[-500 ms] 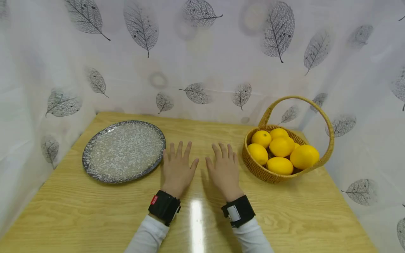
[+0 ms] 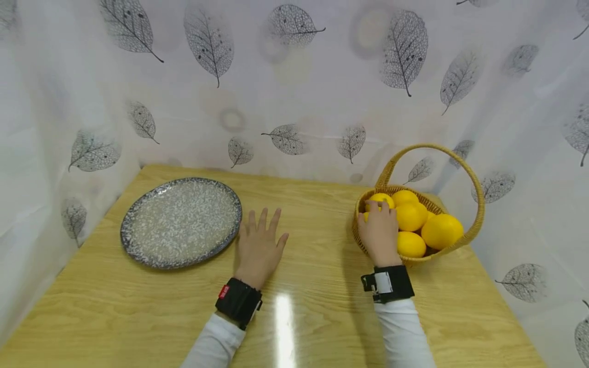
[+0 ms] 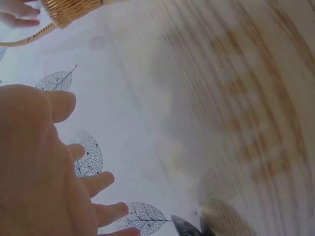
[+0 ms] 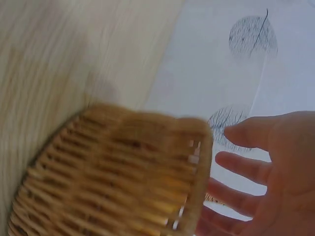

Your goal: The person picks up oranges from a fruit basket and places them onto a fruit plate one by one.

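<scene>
My right hand (image 2: 381,235) reaches over the left side of a wicker basket (image 4: 113,172) that holds several yellow lemons (image 2: 411,216). Its fingers are spread and slightly bent above the lemons at that side, partly covering them. The right wrist view shows the fingers (image 4: 243,167) apart, just past the basket rim, with nothing between them and the thumb. Flat over the table lies my left hand (image 2: 259,250), fingers straight and spread, with its little finger close to the edge of a speckled grey oval plate (image 2: 181,222).
A light wood table (image 2: 303,286) carries everything. The basket's tall arched handle (image 2: 479,202) rises on its right side. Behind and on both sides hangs a pale curtain (image 2: 303,76) with a dark leaf print.
My right hand has moved right from the table beside the basket to over the lemons in it. The left hand has stayed in place, and the head view has tilted slightly.
</scene>
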Tool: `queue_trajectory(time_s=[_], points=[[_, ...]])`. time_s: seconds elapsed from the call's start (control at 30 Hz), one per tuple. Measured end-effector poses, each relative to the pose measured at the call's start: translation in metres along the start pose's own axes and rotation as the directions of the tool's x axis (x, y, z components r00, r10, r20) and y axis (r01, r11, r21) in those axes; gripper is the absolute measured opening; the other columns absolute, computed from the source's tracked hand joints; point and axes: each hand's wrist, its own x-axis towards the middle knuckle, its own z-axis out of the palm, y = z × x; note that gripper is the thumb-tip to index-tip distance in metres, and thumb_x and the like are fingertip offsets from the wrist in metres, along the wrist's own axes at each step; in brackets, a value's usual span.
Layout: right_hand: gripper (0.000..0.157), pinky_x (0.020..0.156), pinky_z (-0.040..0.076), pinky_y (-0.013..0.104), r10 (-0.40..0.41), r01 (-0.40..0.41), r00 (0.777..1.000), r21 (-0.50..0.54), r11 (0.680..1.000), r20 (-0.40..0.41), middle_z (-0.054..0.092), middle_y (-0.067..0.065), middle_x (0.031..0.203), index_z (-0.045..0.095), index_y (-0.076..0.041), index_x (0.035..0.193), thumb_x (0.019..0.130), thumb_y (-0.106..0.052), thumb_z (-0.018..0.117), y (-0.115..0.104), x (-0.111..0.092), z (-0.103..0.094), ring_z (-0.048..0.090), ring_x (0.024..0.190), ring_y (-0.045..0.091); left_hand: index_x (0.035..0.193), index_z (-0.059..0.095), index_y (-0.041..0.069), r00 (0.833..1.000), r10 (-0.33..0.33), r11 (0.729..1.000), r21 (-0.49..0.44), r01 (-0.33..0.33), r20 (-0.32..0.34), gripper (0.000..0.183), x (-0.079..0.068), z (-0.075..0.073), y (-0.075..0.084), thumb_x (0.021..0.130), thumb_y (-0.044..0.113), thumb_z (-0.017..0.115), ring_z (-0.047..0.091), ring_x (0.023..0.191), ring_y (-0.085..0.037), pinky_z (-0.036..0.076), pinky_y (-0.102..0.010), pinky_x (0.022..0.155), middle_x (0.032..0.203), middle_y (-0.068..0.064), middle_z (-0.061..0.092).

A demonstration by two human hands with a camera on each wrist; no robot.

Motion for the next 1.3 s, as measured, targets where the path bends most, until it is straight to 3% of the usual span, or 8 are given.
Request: queue_trajectory(time_s=[0.1, 0.3, 0.6, 0.9, 1.13, 1.3], points=[[0.046, 0.101, 0.042, 0.062, 0.033, -0.031, 0.997, -0.034, 0.999, 0.076, 0.048, 0.039, 0.138, 0.052, 0.008, 0.138, 0.104, -0.021, 0.054, 0.014, 0.006, -0.005, 0.046, 0.123, 0.058, 0.164, 0.022, 0.025, 1.000, -0.002, 1.000, 0.014, 0.002, -0.009, 0.065, -0.001, 0.002, -0.002, 0.107, 0.052, 0.041, 0.020, 0.156, -0.044, 0.018, -0.061, 0.125, 0.167, -0.015, 0.029], [0.056, 0.101, 0.045, 0.063, 0.062, -0.055, 0.966, -0.033, 0.998, 0.250, 0.048, 0.042, 0.136, 0.047, 0.010, 0.142, 0.104, -0.031, 0.053, 0.026, 0.012, -0.009, 0.052, 0.122, 0.056, 0.164, 0.022, 0.024, 0.999, -0.013, 0.999, 0.048, 0.014, -0.030, 0.066, 0.000, 0.003, -0.007, 0.107, 0.052, 0.040, 0.022, 0.155, -0.043, 0.016, -0.061, 0.126, 0.167, -0.015, 0.031], [0.054, 0.098, 0.048, 0.062, 0.062, -0.048, 0.971, -0.065, 0.997, 0.231, 0.053, 0.040, 0.135, 0.050, 0.008, 0.141, 0.103, -0.030, 0.057, 0.029, 0.014, -0.005, 0.057, 0.118, 0.053, 0.163, 0.026, 0.022, 0.999, -0.017, 0.999, 0.027, 0.018, -0.033, 0.065, 0.000, 0.004, -0.011, 0.107, 0.050, 0.043, 0.021, 0.155, -0.045, 0.016, -0.062, 0.125, 0.165, -0.016, 0.034], [0.052, 0.089, 0.052, 0.061, 0.070, -0.048, 0.972, -0.103, 0.994, 0.225, 0.058, 0.039, 0.129, 0.051, 0.007, 0.140, 0.102, -0.027, 0.059, 0.022, 0.012, -0.008, 0.062, 0.110, 0.051, 0.161, 0.032, 0.019, 0.996, -0.010, 0.998, 0.058, 0.016, -0.092, 0.064, 0.007, -0.001, -0.020, 0.106, 0.047, 0.049, 0.029, 0.152, -0.045, 0.020, -0.061, 0.125, 0.161, -0.018, 0.041], [0.052, 0.083, 0.054, 0.059, 0.083, -0.053, 0.967, -0.126, 0.991, 0.243, 0.064, 0.036, 0.117, 0.049, 0.006, 0.142, 0.103, -0.027, 0.058, 0.022, 0.012, -0.006, 0.066, 0.099, 0.049, 0.161, 0.031, 0.014, 0.996, -0.004, 0.995, 0.102, 0.013, -0.092, 0.065, 0.016, -0.012, -0.042, 0.106, 0.046, 0.046, 0.029, 0.152, -0.047, 0.018, -0.063, 0.124, 0.161, -0.020, 0.040], [0.052, 0.082, 0.054, 0.059, 0.094, -0.067, 0.968, -0.121, 0.990, 0.234, 0.064, 0.036, 0.119, 0.048, 0.004, 0.143, 0.104, -0.028, 0.057, 0.023, 0.012, -0.005, 0.066, 0.099, 0.049, 0.158, 0.034, 0.006, 0.994, -0.009, 0.996, 0.087, 0.019, -0.110, 0.063, 0.021, -0.032, -0.068, 0.107, 0.041, 0.045, 0.026, 0.151, -0.051, 0.016, -0.066, 0.123, 0.158, -0.026, 0.040]])
